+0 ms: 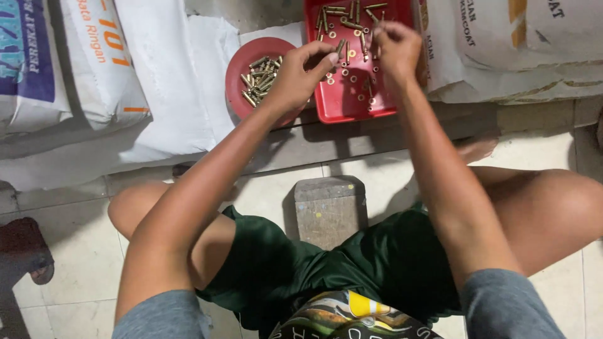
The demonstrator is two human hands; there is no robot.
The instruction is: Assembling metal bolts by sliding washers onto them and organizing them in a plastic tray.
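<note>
Far to the left of your left hand [300, 74] lie two big white sacks [94, 63] on the tiled floor [75, 251]. Just left of that hand sits a round red dish [242, 59] holding a heap of short brass bolts [260, 78]. Your left hand hovers over the dish's right edge, fingers curled with thumb and forefinger pinched together; whether a piece sits between them is too small to tell. To its right, touching the dish, is a square red tray [342, 103] scattered with more bolts and small washers [352, 78]. Your right hand [396, 47] hangs over the tray's right side, fingertips bunched tight near a bolt; what they grip, you cannot make out. Right of that hand rest more pale sacks [521, 50]. Below both hands, between your knees, stands a small grey wooden block [330, 210].
</note>
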